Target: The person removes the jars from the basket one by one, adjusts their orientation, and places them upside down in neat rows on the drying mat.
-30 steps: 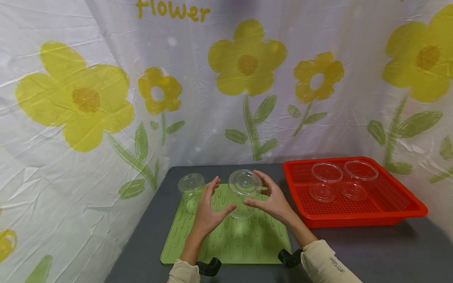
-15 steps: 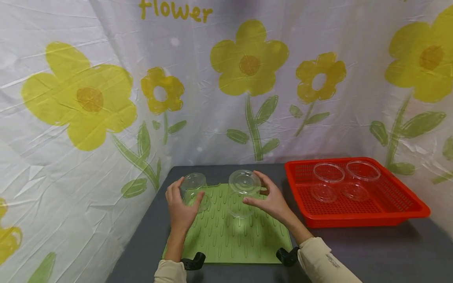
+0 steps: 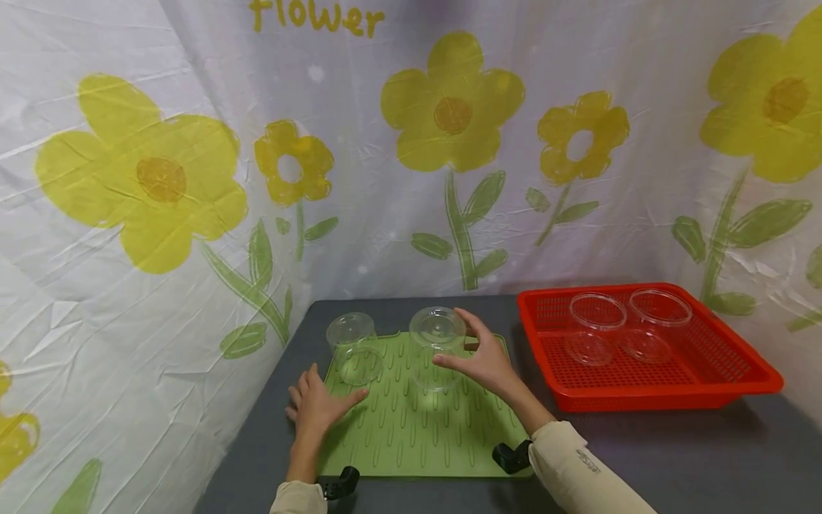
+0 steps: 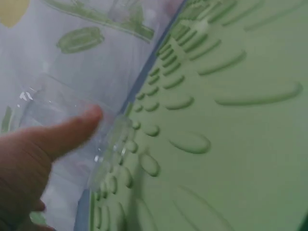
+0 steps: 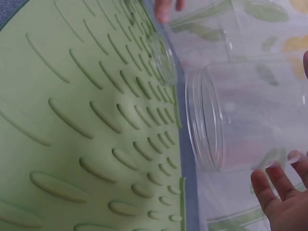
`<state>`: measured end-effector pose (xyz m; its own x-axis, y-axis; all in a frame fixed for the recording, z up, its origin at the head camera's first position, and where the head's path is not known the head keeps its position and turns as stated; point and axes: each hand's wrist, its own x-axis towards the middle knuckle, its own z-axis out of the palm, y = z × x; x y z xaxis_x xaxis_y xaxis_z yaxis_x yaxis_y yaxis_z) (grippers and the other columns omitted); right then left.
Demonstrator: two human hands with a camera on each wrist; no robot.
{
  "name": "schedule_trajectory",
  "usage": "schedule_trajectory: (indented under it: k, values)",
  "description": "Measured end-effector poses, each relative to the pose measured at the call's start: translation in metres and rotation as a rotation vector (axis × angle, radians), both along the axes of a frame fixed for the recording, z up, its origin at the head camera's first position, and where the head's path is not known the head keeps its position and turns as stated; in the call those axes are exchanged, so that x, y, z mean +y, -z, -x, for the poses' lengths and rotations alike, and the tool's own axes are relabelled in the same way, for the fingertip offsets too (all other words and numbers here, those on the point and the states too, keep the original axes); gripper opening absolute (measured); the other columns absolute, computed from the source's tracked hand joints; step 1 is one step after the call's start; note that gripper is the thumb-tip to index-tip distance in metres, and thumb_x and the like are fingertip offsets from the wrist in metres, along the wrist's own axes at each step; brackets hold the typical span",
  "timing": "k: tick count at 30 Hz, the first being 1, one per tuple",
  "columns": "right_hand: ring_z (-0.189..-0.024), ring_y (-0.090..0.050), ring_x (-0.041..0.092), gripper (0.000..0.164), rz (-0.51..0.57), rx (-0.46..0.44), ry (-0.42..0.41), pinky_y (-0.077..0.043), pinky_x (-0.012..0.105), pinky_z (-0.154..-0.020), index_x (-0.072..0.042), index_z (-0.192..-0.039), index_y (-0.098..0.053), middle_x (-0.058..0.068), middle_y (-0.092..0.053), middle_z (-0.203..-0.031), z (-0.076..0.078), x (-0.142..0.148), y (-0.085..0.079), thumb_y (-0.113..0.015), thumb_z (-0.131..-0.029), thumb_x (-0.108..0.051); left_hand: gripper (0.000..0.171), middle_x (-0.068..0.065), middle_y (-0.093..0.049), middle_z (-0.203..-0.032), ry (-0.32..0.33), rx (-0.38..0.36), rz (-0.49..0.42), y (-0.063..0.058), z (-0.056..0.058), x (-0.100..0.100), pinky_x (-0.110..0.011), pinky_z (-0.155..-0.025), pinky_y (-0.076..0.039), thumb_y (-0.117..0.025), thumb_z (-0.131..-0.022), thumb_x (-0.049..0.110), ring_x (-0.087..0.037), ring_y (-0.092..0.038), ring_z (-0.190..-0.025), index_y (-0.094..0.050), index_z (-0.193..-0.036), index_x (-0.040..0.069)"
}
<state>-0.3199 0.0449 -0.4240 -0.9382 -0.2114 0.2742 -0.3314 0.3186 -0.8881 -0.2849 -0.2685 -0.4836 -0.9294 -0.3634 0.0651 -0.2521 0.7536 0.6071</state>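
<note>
My right hand (image 3: 486, 360) grips a clear plastic jar (image 3: 435, 325) between thumb and fingers over the back middle of the green mat (image 3: 417, 446). Its threaded rim faces the mat in the right wrist view, so the jar is mouth down. A second clear jar (image 3: 350, 330) stands mouth down on the mat's back left corner. Just in front of this second jar, my left hand (image 3: 316, 408) is spread beside the mat's left edge and holds nothing. In the left wrist view the left thumb (image 4: 72, 132) overlaps a clear jar (image 4: 108, 151).
To the right sits a red plastic basket (image 3: 642, 401) with two clear jars (image 3: 597, 312) standing in it. The dark grey table (image 3: 648, 464) ends at a flower-printed curtain (image 3: 359, 235) behind and at the left.
My left hand went left to the second jar, then drew back toward me, its fingers now off that jar. My right hand has shifted slightly left with its jar.
</note>
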Motion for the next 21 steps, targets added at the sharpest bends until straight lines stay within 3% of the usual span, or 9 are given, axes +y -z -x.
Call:
schedule_trajectory:
  k: [4,9,14,21]
  values:
    - [-0.126,-0.051,0.028,0.096,-0.001,0.003,0.0,-0.048,0.049,-0.1,-0.036,-0.148,-0.032,0.002,-0.043,-0.148,0.003,-0.008,0.001,-0.086,-0.069,-0.042,0.123,-0.035,-0.009,-0.154,-0.023,-0.141,0.038,0.005,-0.003,-0.004,-0.084,-0.098,0.002,-0.073,-0.068,0.069,-0.063,0.004,-0.138,-0.017,-0.151,-0.003]
    - [-0.127,-0.051,0.029,0.096,0.0,0.003,0.004,-0.047,0.051,-0.101,-0.033,-0.149,-0.033,0.003,-0.043,-0.148,0.008,-0.019,0.004,-0.087,-0.069,-0.04,0.118,-0.037,-0.006,-0.154,-0.031,-0.215,0.083,0.01,-0.007,-0.007,-0.085,-0.096,0.008,-0.067,-0.072,0.071,-0.064,0.009,-0.137,-0.023,-0.148,-0.007]
    - [-0.13,-0.047,0.028,0.096,-0.006,-0.003,0.004,-0.046,0.052,-0.102,-0.033,-0.15,-0.03,0.0,-0.038,-0.152,0.012,-0.026,0.008,-0.085,-0.071,-0.043,0.111,-0.037,-0.005,-0.154,-0.022,-0.248,0.104,0.015,-0.008,-0.008,-0.085,-0.096,0.01,-0.062,-0.077,0.071,-0.064,0.01,-0.137,-0.024,-0.149,-0.004]
    - [-0.13,-0.046,0.027,0.097,-0.037,0.015,0.028,-0.048,0.05,-0.098,-0.03,-0.151,-0.027,0.001,-0.035,-0.154,0.019,-0.031,0.013,-0.082,-0.073,-0.046,0.108,-0.037,-0.008,-0.154,-0.014,-0.226,0.103,0.018,-0.008,-0.004,-0.086,-0.095,0.009,-0.061,-0.077,0.072,-0.066,0.007,-0.136,-0.025,-0.15,0.001]
